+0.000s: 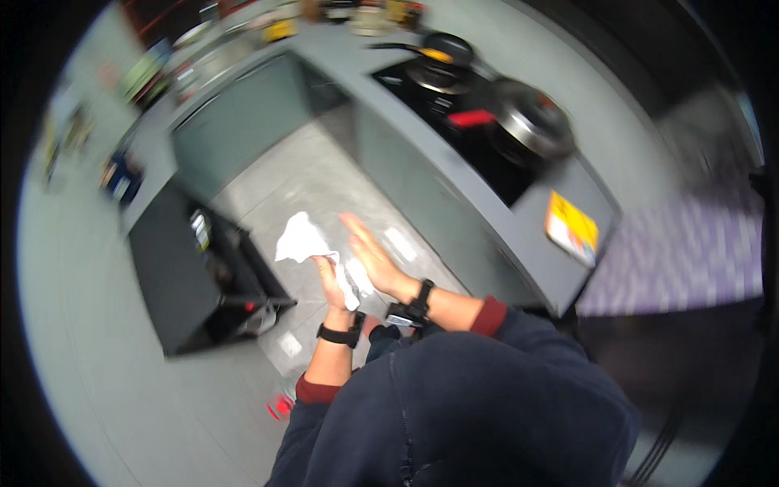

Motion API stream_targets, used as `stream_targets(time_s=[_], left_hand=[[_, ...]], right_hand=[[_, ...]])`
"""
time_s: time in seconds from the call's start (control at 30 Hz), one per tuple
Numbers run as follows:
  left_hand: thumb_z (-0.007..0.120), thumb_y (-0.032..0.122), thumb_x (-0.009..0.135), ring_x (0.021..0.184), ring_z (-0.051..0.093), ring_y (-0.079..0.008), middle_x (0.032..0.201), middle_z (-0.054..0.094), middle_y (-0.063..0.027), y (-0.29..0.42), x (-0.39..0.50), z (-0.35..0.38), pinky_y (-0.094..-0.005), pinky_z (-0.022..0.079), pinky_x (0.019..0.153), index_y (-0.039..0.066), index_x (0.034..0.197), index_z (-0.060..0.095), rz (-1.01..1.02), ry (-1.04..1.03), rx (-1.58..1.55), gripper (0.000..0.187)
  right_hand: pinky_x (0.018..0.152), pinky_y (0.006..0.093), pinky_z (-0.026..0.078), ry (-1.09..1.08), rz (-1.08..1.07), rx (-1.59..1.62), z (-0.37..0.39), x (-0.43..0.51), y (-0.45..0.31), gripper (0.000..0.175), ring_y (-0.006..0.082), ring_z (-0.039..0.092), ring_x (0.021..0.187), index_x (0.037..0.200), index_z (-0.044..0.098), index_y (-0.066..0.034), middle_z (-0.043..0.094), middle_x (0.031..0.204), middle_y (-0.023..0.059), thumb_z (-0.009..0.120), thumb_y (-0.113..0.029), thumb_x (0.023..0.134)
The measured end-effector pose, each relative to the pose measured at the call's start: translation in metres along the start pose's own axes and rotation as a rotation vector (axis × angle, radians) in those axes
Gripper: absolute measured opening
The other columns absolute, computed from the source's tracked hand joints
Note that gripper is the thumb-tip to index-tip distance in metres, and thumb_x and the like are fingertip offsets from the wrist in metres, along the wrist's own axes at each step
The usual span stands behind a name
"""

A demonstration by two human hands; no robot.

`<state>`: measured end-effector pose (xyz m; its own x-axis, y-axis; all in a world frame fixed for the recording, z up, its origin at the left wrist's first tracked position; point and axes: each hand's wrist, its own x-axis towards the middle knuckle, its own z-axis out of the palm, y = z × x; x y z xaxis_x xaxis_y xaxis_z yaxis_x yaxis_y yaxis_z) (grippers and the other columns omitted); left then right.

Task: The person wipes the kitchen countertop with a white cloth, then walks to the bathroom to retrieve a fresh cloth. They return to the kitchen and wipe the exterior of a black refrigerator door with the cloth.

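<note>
In my left hand (330, 286) is a crumpled white tissue or thin cloth (300, 238). It spreads beyond the fingertips, and one strip hangs between my two hands. My right hand (376, 259) is held out flat beside it, the fingers extended and the palm turned towards the left hand. Whether the right palm touches the hanging strip cannot be made out. Both hands are in front of my body above the grey tiled floor, and each wrist wears a black strap.
On the right, a grey counter (529, 234) carries a black cooktop (420, 100), a frying pan (449, 49), a lidded steel pot (535, 119) and a yellow-and-white packet (571, 228). A black cabinet-like appliance (176, 274) stands at left. Blurred kitchen items line the far counter.
</note>
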<state>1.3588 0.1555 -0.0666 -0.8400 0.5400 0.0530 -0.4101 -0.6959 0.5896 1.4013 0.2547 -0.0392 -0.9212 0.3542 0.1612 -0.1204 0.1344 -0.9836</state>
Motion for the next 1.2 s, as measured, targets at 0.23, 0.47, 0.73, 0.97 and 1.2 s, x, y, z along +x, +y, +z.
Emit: stream_targets(time_s=[0.23, 0.47, 0.73, 0.97, 1.2], left_hand=[[0.020, 0.051, 0.104, 0.150, -0.003, -0.0329, 0.162, 0.002, -0.0190, -0.072, 0.030, 0.074, -0.0401, -0.002, 0.119, 0.005, 0.155, 0.010, -0.041, -0.678, 1.474, 0.070], [0.056, 0.011, 0.096, 0.136, 0.042, -0.0289, 0.155, 0.031, -0.0178, -0.123, 0.041, 0.136, -0.0368, 0.037, 0.108, 0.003, 0.134, 0.056, -0.333, -0.874, 0.989, 0.039], [0.054, 0.005, 0.097, 0.114, 0.060, -0.0215, 0.126, 0.062, -0.0123, -0.163, 0.078, 0.140, -0.0314, 0.043, 0.099, -0.001, 0.127, 0.059, -0.589, -0.748, 1.072, 0.031], [0.057, 0.012, 0.097, 0.106, 0.062, -0.0177, 0.121, 0.063, -0.0093, -0.206, 0.110, 0.139, -0.0290, 0.045, 0.092, -0.001, 0.123, 0.060, -0.649, -0.645, 1.083, 0.030], [0.060, 0.016, 0.097, 0.092, 0.058, -0.0111, 0.100, 0.066, -0.0040, -0.282, 0.130, 0.170, -0.0253, 0.046, 0.084, -0.002, 0.112, 0.065, -0.743, -1.090, 1.005, 0.023]], right_hand=[[0.115, 0.0346, 0.028, 0.357, 0.291, 0.977, -0.084, -0.026, 0.004, 0.062, 0.0196, 0.037, 0.138, 0.151, 0.030, -0.0078, 0.035, 0.154, 0.0077, 0.034, -0.046, 0.103], [0.090, 0.0381, 0.051, 0.725, 0.446, 1.066, -0.195, -0.080, 0.032, 0.044, 0.0235, 0.064, 0.103, 0.120, 0.061, -0.0048, 0.067, 0.114, 0.0110, 0.043, -0.039, 0.098], [0.106, 0.0450, 0.043, 1.352, -0.072, 1.072, -0.354, -0.253, 0.042, 0.049, 0.0316, 0.054, 0.122, 0.138, 0.042, 0.0027, 0.052, 0.136, 0.0185, 0.034, -0.032, 0.104], [0.110, 0.0410, 0.037, 1.512, -0.267, 0.621, -0.376, -0.314, -0.014, 0.048, 0.0278, 0.048, 0.129, 0.140, 0.040, 0.0002, 0.049, 0.141, 0.0142, 0.038, -0.031, 0.104], [0.108, 0.0459, 0.040, 1.703, -0.989, -0.486, -0.333, -0.338, -0.163, 0.059, 0.0330, 0.049, 0.129, 0.142, 0.039, 0.0030, 0.048, 0.140, 0.0180, 0.045, -0.038, 0.099]])
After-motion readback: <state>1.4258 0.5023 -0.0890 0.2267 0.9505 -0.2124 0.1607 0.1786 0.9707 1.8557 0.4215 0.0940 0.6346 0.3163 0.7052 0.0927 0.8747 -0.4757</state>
